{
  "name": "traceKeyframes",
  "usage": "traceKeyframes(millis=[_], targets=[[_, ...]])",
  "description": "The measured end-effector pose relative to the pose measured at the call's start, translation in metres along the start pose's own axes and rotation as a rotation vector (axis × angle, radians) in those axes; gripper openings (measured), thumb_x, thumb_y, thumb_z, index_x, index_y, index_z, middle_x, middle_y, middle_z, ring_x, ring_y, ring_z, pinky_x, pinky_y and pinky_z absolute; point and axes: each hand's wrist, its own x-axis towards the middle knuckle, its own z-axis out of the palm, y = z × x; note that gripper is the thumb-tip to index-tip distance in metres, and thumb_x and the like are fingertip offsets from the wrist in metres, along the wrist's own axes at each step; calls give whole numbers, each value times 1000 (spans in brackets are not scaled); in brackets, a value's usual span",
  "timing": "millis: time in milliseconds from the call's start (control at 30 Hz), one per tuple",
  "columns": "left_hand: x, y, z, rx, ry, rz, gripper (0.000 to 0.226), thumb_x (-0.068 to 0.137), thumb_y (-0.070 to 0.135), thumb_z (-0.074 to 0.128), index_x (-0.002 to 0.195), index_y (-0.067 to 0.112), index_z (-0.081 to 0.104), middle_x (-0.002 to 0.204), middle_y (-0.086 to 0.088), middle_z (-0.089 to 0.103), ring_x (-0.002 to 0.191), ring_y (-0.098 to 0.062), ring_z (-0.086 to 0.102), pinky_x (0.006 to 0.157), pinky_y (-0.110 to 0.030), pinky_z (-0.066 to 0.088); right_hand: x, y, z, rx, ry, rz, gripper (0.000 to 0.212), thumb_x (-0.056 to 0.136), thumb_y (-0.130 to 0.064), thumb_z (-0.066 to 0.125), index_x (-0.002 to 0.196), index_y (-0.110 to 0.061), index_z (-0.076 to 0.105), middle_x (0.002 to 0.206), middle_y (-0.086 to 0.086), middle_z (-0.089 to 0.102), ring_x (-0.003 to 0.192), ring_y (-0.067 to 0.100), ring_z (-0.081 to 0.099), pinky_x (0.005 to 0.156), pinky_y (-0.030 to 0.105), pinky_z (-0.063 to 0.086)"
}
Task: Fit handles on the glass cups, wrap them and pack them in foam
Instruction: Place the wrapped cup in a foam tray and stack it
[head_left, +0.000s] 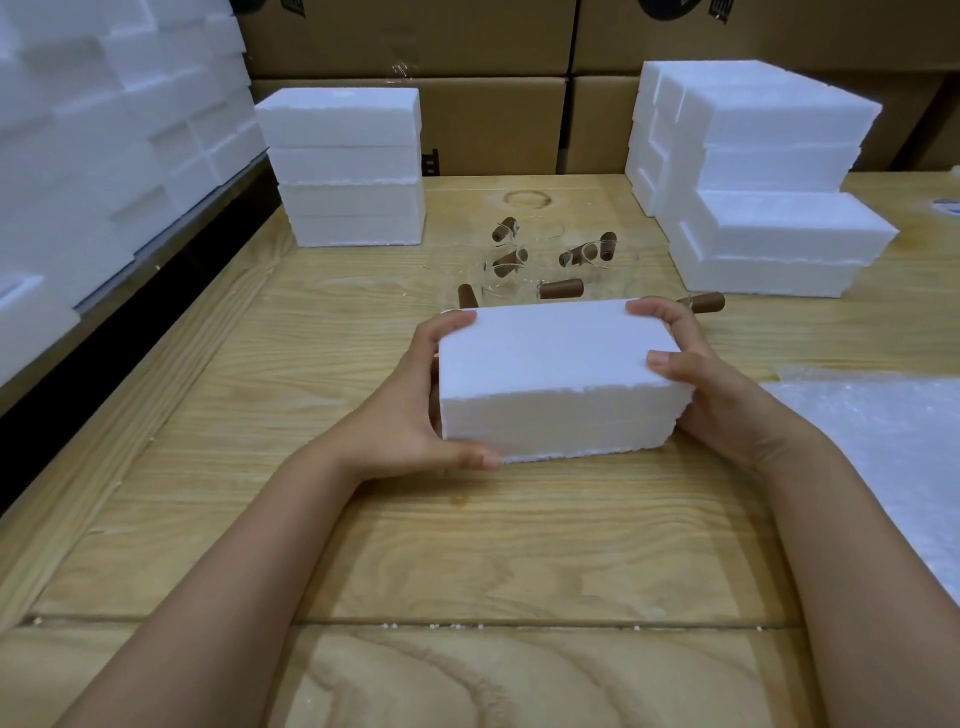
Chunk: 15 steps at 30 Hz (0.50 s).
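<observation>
Foam block (556, 374): white and rectangular, at the centre of the frame, held between both hands low over the wooden table (467, 545); whether its underside touches the wood I cannot tell; a rough seam runs along its near face
Left hand (415, 410): grasping the block's left end, with the thumb lying along the lower near edge and the fingers curled over the far top corner
Right hand (711, 384): grasping the block's right end, thumb laid on the top face near the edge, fingers hooked over the far right corner
Glass cups (496, 278): a cluster of clear cups just beyond the block, above centre in the frame; their outlines are faint and hard to count
Handles (561, 289): short brown cylinders among the cups, pointing different ways; one lies just behind the right hand's fingers
Foam stack, upper centre-left (343, 166): four white blocks piled squarely on the table's far side
Foam stack, upper right (753, 171): a taller, stepped pile of white blocks, well apart from the held block
Foam wall (104, 130): many more white blocks filling the upper left of the frame
Bubble wrap (883, 452): a translucent sheet lying flat at the right edge, near the right forearm
Cardboard boxes (493, 119): brown cartons stacked along the top of the frame behind the table
</observation>
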Motion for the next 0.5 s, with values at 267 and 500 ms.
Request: traceKeyframes(millis=[267, 500], targets=[[0, 1, 1, 7, 127, 28, 96, 56, 22, 87, 130, 46, 32, 115, 48, 39, 111, 17, 45, 82, 0, 38, 0, -2, 3, -29, 31, 8, 43, 69, -26, 52, 109, -39, 51, 112, -8, 55, 79, 6, 63, 57, 18, 49], [3, 14, -15, -176, 130, -53, 91, 46, 38, 86, 125, 49, 43, 118, 29, 53, 109, -3, 58, 86, -27, 54, 3, -22, 8, 34, 119, 44, 27, 73, -43, 55, 98, -37, 64, 87, -13, 67, 73, 9, 65, 55, 25, 51]])
